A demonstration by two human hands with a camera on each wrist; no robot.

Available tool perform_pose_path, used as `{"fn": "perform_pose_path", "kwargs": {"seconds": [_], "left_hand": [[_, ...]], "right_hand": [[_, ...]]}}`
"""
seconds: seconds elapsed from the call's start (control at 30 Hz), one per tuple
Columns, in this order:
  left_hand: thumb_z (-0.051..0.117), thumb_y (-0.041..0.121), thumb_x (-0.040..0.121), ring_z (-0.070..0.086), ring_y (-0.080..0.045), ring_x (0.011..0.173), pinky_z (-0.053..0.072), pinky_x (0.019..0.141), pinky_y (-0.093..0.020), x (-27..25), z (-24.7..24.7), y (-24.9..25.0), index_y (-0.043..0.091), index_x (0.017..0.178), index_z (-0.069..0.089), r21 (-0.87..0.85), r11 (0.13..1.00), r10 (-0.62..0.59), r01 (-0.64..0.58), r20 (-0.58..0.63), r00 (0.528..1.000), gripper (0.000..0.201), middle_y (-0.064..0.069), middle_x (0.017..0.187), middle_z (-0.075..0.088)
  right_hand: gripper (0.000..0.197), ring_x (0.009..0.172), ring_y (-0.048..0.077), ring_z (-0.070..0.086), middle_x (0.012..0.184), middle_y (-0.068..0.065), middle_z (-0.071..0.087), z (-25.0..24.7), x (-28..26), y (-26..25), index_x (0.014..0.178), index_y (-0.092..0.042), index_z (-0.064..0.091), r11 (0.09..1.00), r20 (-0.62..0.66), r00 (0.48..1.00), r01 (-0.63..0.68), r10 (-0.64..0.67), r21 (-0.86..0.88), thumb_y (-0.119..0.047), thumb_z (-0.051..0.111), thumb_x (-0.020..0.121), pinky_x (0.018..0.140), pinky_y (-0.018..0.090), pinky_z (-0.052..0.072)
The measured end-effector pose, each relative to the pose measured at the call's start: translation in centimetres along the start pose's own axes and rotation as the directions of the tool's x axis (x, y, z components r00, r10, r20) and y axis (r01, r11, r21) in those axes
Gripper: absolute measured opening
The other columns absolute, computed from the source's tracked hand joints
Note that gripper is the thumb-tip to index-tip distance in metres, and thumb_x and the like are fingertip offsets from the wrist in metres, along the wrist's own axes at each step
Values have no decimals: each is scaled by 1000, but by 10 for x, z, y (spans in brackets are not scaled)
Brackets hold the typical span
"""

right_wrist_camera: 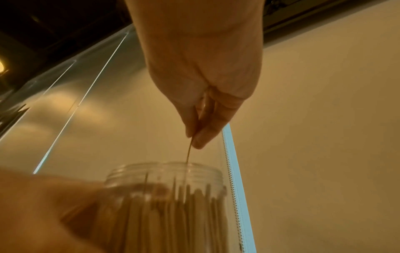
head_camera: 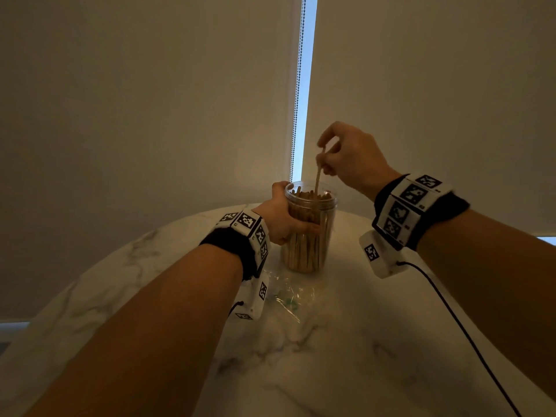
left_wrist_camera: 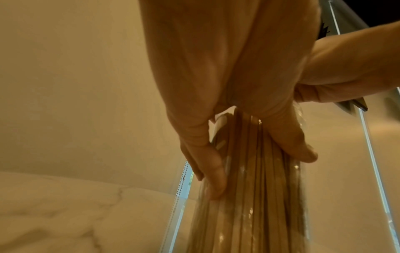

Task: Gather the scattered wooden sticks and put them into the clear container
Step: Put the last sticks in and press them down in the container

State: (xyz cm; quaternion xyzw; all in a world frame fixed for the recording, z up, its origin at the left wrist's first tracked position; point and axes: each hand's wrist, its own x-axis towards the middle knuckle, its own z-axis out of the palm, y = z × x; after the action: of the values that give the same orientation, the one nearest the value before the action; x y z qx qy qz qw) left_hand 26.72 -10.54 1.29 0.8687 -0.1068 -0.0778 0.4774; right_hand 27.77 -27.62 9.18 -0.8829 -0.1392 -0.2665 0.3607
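Observation:
A clear plastic container (head_camera: pixel 310 236) stands upright on the marble table (head_camera: pixel 346 341), packed with upright wooden sticks (head_camera: pixel 304 251). My left hand (head_camera: pixel 285 219) grips its side, fingers wrapped round the wall; the left wrist view shows those fingers (left_wrist_camera: pixel 213 171) pressed against the container (left_wrist_camera: pixel 249 205). Above the open mouth, my right hand (head_camera: pixel 334 152) pinches one wooden stick (head_camera: pixel 318 174) between thumb and fingers, its lower end inside the rim. In the right wrist view the stick (right_wrist_camera: pixel 188 154) hangs from my right hand (right_wrist_camera: pixel 199 130) into the container (right_wrist_camera: pixel 168 196).
A crumpled clear plastic wrapper (head_camera: pixel 288 293) lies on the table in front of the container. A black cable (head_camera: pixel 451 320) runs from my right wrist across the table. Roller blinds with a bead chain (head_camera: pixel 298 94) hang behind the round table's far edge.

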Motion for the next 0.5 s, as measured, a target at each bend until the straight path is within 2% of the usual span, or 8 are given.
{"fn": "perform_pose_path", "kwargs": {"seconds": [0.07, 0.17, 0.23, 0.3, 0.33, 0.37, 0.43, 0.5], "left_hand": [[89, 28, 72, 60, -19, 99, 62, 78, -48, 0, 1, 0, 36, 150, 6, 2, 1000, 1, -1, 1, 1000, 115, 1, 125, 51], [89, 26, 71, 60, -20, 98, 62, 78, -50, 1, 2, -1, 37, 149, 7, -12, 1000, -6, 6, 1, 1000, 114, -3, 126, 53], [90, 27, 71, 61, -21, 101, 61, 79, -50, 1, 2, -1, 38, 149, 7, -12, 1000, -9, 9, -5, 1000, 114, -3, 126, 54], [89, 27, 71, 62, -22, 103, 61, 80, -50, 1, 2, -1, 38, 148, 6, -16, 1000, -10, 10, -2, 1000, 114, -3, 124, 56], [89, 27, 71, 62, -23, 104, 61, 80, -50, 1, 2, -1, 39, 148, 6, -21, 1000, -14, 14, 3, 1000, 114, -3, 124, 57], [89, 26, 71, 62, -25, 105, 61, 81, -50, 2, 2, -1, 40, 147, 7, -21, 1000, -20, 20, 5, 1000, 113, -4, 125, 57], [89, 25, 72, 62, -27, 107, 61, 81, -50, 2, 1, -1, 42, 144, 7, -13, 999, -33, 33, 9, 999, 110, -6, 127, 56], [88, 24, 72, 63, -27, 106, 61, 81, -51, 1, 2, -1, 42, 144, 7, -8, 999, -32, 32, 14, 999, 110, -7, 127, 56]], "right_hand": [[10, 76, 10, 71, 82, -4, 74, 4, -10, 0, 101, -19, 69, 986, 189, 982, 27, 5, -166, -21, 69, 91, 74, 31, 57], [21, 88, 15, 66, 93, 0, 72, 14, -19, 0, 104, -18, 76, 922, 424, 901, 83, 92, -378, -26, 58, 97, 74, 27, 51], [27, 88, 16, 65, 96, 1, 73, 15, -18, -2, 105, -16, 76, 903, 428, 900, 115, 82, -414, -29, 54, 99, 72, 27, 48], [28, 89, 15, 62, 103, 1, 71, 17, -16, -6, 109, -16, 75, 905, 347, 936, 193, -54, -378, -29, 52, 100, 72, 25, 43], [28, 87, 12, 60, 104, 0, 70, 17, -15, -8, 109, -16, 75, 919, 334, 938, 209, -92, -335, -30, 52, 101, 72, 24, 40], [30, 82, 11, 59, 98, 0, 70, 19, -15, -11, 106, -15, 75, 927, 364, 928, 207, -85, -311, -33, 51, 101, 68, 22, 39], [43, 67, 9, 56, 76, -1, 66, 24, -17, -13, 92, -12, 74, 920, 476, 879, 183, 4, -346, -43, 46, 102, 58, 21, 36], [48, 61, 8, 54, 67, -2, 61, 22, -17, -14, 85, -13, 73, 912, 503, 863, 169, 46, -374, -47, 43, 103, 55, 22, 35]]}}
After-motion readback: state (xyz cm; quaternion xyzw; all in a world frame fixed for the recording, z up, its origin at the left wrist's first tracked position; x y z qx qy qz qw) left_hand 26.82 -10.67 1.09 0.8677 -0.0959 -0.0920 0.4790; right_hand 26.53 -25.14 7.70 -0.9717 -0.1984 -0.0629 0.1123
